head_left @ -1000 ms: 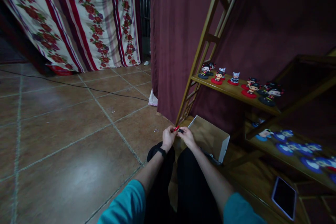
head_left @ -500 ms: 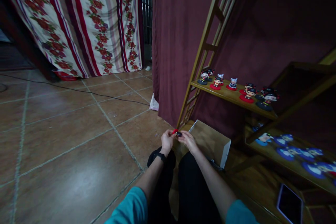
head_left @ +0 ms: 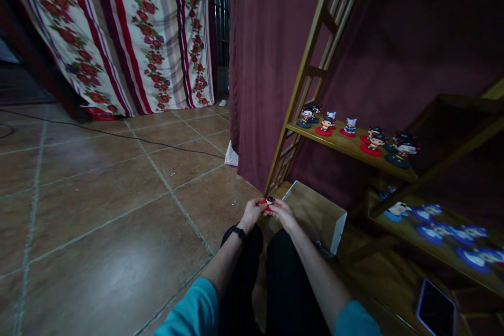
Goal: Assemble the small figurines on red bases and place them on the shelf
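Note:
Between my two hands, above my knees, is a small figurine with a dark head and a red base. My left hand is closed on its left side. From the right, my right hand grips it with the fingers. The figurine faces up toward me; its lower part is partly hidden by the fingers. Just beyond my right hand lies an open cardboard box. Similar figurines on red and dark round bases, such as one red-based figurine, stand on the wooden shelf at the right.
A lower shelf carries several figurines on blue bases. A phone lies at the lower right. The ladder-like wooden frame rises beside a maroon curtain. A black cable crosses the tiled floor.
The figurine has been turned in my hands: earlier its red base pointed left and its dark head right, and now its front faces me upright. My hands have stayed in nearly the same place.

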The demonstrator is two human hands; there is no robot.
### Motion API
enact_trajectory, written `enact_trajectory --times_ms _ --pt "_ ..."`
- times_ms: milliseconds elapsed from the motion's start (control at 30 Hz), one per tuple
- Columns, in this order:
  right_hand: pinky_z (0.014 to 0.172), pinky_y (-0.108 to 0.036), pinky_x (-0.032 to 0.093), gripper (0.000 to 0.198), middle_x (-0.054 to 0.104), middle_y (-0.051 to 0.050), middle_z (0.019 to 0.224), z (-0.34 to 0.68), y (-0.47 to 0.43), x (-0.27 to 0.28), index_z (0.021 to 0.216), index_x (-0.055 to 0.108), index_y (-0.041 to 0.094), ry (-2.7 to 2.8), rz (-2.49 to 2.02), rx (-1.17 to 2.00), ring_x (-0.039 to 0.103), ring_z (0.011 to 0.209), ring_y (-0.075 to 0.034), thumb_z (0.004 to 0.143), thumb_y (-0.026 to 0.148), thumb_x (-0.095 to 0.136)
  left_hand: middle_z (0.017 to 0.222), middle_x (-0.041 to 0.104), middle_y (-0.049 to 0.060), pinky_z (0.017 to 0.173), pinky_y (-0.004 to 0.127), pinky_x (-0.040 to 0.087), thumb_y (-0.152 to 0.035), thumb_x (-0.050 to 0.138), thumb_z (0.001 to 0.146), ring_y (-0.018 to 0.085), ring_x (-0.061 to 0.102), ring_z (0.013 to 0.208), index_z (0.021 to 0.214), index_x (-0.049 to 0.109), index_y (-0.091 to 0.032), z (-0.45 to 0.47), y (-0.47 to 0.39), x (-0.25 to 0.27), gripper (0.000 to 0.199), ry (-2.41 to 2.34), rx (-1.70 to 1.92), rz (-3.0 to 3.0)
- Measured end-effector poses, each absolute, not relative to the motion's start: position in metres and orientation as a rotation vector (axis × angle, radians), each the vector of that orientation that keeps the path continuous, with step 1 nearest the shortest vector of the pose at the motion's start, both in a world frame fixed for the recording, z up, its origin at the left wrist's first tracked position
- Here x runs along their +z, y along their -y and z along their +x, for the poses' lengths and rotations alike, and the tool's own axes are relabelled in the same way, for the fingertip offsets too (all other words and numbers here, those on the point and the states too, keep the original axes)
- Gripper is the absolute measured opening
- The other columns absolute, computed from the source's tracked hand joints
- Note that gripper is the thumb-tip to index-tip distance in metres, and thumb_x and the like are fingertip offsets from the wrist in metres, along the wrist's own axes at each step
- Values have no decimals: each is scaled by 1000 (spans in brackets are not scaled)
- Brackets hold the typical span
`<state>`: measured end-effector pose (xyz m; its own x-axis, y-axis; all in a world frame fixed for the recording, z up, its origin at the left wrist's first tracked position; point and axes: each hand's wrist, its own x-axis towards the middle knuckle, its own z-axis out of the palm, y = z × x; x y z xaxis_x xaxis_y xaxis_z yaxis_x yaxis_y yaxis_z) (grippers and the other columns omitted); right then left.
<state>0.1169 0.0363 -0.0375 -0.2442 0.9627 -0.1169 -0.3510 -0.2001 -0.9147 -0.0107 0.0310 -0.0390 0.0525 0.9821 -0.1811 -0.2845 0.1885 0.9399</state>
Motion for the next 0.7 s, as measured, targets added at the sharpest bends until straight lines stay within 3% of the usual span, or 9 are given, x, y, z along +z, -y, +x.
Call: enact_trajectory --times_ms 333,700 --pt "60 -26 53 22 67 -4 73 122 -39 -47 83 60 13 960 -1010 1656 63 57 -13 63 18 68 50 60 0 42 18 38 -20 63 65 7 50 39 75 63 -9 -11 -33 -43 15 -1075 1102 938" --pt "63 -26 53 23 66 -2 71 120 -37 -40 82 59 15 947 -1036 1642 63 59 -12 61 15 69 50 60 0 42 18 38 -21 61 67 7 50 39 77 63 -9 -12 -33 -41 16 -1065 1077 935"
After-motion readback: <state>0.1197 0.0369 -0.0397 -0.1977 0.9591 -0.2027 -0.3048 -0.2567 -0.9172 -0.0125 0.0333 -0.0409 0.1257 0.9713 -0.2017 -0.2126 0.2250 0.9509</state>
